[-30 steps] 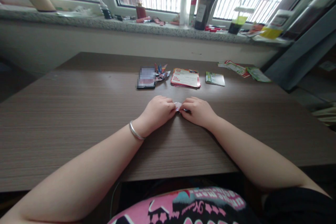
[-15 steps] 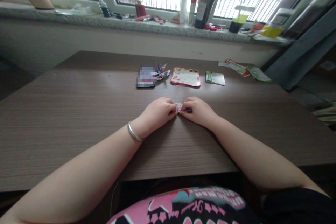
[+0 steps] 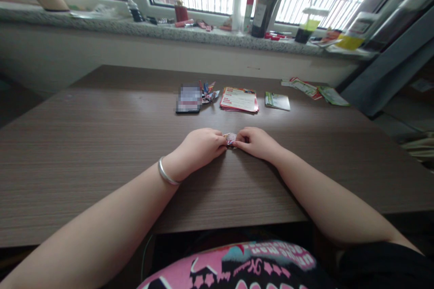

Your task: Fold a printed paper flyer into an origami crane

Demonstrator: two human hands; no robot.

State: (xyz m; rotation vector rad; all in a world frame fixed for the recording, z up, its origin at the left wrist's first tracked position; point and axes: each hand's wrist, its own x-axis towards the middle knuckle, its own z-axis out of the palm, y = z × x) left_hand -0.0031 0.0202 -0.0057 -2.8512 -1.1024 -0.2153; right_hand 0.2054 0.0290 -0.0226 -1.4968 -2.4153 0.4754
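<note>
A small piece of printed paper (image 3: 231,138), whitish with coloured marks, is pinched between my two hands just above or on the brown table (image 3: 101,144). My left hand (image 3: 205,145) grips its left side with bent fingers, and a silver bangle circles that wrist. On the right side, my right hand (image 3: 256,141) holds the paper between thumb and fingertips. Fingers cover much of the paper, so its full shape is hidden. Beyond the hands lies a stack of red-edged printed cards (image 3: 239,100). Left of the stack are folded paper pieces (image 3: 209,93).
A blurred-out phone-like object (image 3: 188,99) lies beside the folded pieces. Right of the cards are a small green-and-white pack (image 3: 277,101) and colourful wrappers (image 3: 334,95). Bottles, a dark cup (image 3: 263,11) and small items crowd the stone windowsill (image 3: 210,36).
My left hand has shifted slightly left and flattened a little. The right hand's fingers have moved slightly on the paper, and a bit more of its surface shows between the hands.
</note>
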